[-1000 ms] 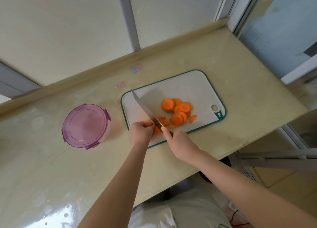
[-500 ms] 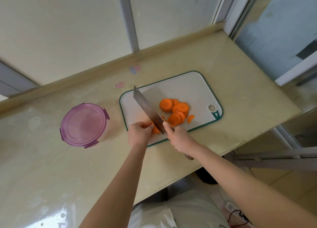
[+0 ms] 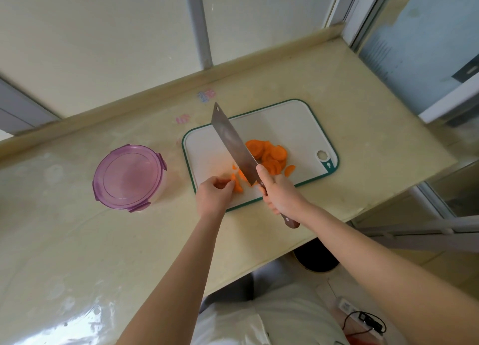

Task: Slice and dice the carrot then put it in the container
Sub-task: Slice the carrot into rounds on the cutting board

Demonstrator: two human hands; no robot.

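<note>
A white cutting board (image 3: pixel 282 121) with a green rim lies on the beige counter. A pile of orange carrot slices (image 3: pixel 269 154) sits on its right half. Smaller cut carrot pieces (image 3: pixel 237 185) lie near the board's front edge. My left hand (image 3: pixel 212 195) pinches those pieces with curled fingertips. My right hand (image 3: pixel 280 191) grips the brown handle of a cleaver (image 3: pixel 232 143), whose wide blade is raised and tilted above the board, between the pieces and the pile. A round container (image 3: pixel 128 176) with a purple clip lid stands shut to the left of the board.
The counter (image 3: pixel 77 241) ends at a front edge close to my body and at a right edge past the board. A low back ledge (image 3: pixel 129 106) runs along the wall. Small stickers (image 3: pixel 206 95) sit behind the board.
The cleaver has lifted off the board and its blade now shows its flat side, tilted up. My left hand has slid slightly left, uncovering the cut pieces.
</note>
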